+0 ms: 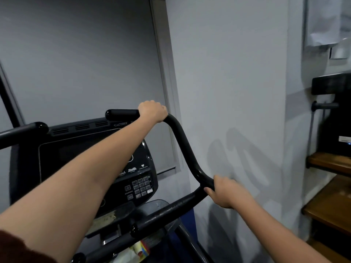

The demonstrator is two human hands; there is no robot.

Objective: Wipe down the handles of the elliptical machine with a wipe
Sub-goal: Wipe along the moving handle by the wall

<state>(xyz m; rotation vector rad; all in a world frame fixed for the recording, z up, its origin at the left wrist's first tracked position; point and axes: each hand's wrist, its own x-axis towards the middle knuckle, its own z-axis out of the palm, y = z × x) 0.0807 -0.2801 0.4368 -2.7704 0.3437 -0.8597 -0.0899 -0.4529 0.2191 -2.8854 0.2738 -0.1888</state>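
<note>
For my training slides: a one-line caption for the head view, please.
Both hands grip the elliptical's right handle: left hand at top, right hand lower down.

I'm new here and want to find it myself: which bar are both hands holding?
Start at the dark console screen. The curved black handle rises along its right side, bending near the wall. Unlike neighbouring bars, the left hand grips its top, the right hand its lower bend.

Wooden shelves (330, 202) at right; window blind (79, 59) behind.

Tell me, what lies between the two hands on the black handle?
In the head view, only a bare curved stretch of the black handle runs between the left hand and the right hand. No wipe shows there.
</note>
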